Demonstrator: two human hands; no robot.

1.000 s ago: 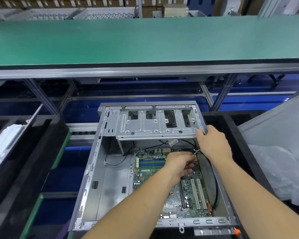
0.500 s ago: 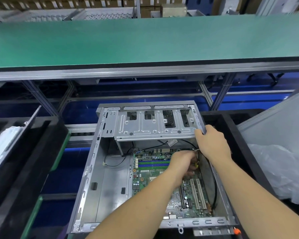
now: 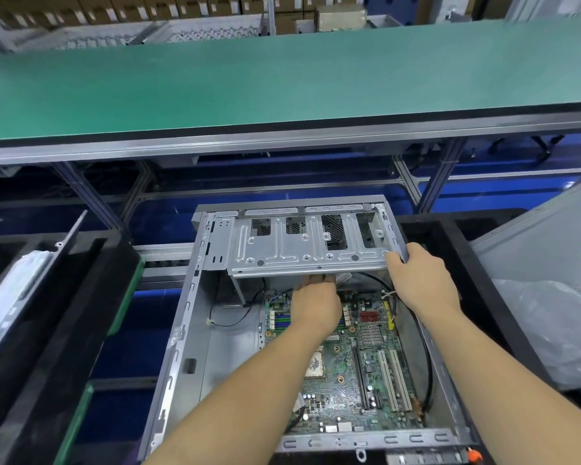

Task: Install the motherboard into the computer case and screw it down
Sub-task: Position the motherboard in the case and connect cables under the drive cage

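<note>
My left hand [image 3: 316, 305] reaches under the drive cage [image 3: 311, 248] — fingers hidden, grip unknowable; my right hand [image 3: 421, 278] grips its corner. The motherboard [image 3: 349, 364] lies in the case [image 3: 182, 330] — next, seating then screws.

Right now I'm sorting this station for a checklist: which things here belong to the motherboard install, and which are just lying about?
Part of the job:
- motherboard
- computer case
- drive cage, gripped at its corner by the right hand
- left hand, reaching under the cage

Lying about:
- green conveyor belt
- black foam trays
- plastic bag
- stacked cartons
</note>
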